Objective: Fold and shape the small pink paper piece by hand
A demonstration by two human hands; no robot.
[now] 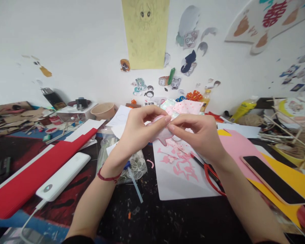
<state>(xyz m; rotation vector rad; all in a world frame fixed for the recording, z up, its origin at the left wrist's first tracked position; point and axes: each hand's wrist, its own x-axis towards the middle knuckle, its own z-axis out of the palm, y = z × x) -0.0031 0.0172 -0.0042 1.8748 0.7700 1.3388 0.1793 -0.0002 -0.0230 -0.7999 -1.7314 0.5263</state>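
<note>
My fingers [159,125] are pinched nearly closed, left hand [137,130] gripping the pink piece [164,136] and right hand [202,135] nipping its edge, all above the sheet [173,193]. Pulling unevenly could crease or tear it, as it looks thin, and a loose pinch could drop it among the scraps [186,170] of like colour. My forearms slant inward over the bench [144,222], wrists bent, fingertips meeting.

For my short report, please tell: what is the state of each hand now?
Left hand: closed, holding a pale pink piece.
Right hand: closed at the same piece's edge; whether it also grips cannot be told.
</note>
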